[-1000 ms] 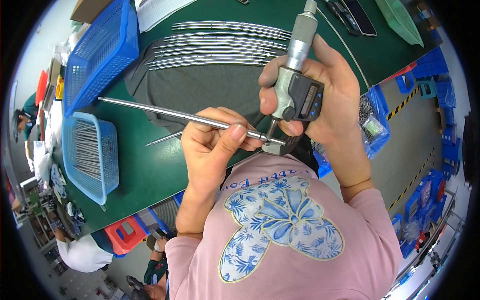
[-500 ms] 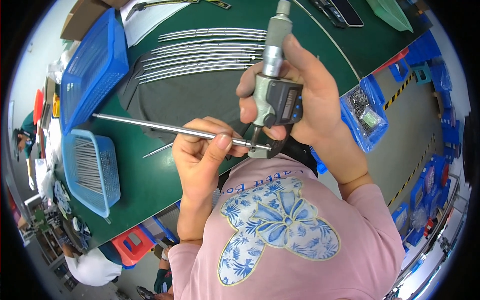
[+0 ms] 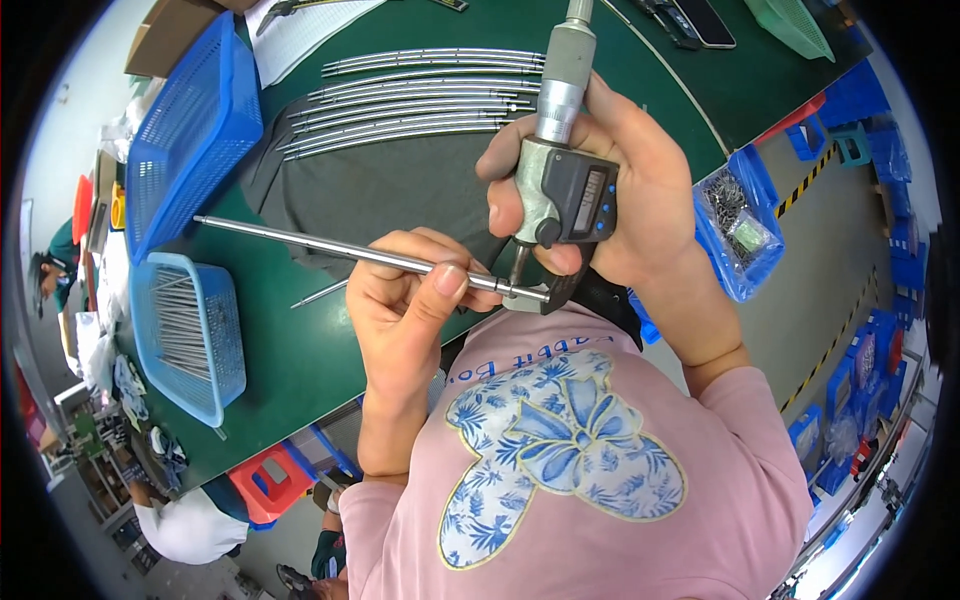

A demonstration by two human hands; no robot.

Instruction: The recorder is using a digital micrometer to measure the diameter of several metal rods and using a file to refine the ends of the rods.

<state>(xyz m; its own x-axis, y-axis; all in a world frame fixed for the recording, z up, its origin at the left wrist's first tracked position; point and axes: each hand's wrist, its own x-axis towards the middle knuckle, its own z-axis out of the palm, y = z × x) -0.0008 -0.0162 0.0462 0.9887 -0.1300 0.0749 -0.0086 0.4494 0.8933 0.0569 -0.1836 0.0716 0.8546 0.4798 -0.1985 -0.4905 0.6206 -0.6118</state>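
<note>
My left hand (image 3: 405, 305) is closed around a long, shiny metal rod (image 3: 290, 236), thumb on top, fingers beneath. The rod slants from upper left down to the right, and its stepped end lies at the jaws of a digital micrometer (image 3: 545, 185). My right hand (image 3: 640, 190) grips the micrometer by its frame, with the barrel pointing up and the small display facing me. Whether the measuring faces touch the rod I cannot tell. Beyond my hands, several similar rods (image 3: 420, 90) lie side by side on a dark grey cloth (image 3: 380, 185).
A tilted blue basket (image 3: 190, 140) stands at the left, above a light blue basket (image 3: 232, 340) holding many rods. Small metal parts fill a blue bin (image 3: 770, 255) at the right. A phone (image 3: 706, 20) lies on the green table (image 3: 290, 390). Other people are at the lower left.
The micrometer, both hands and the rod sit slightly further right in the picture, as does the whole table scene. Both grips look the same.
</note>
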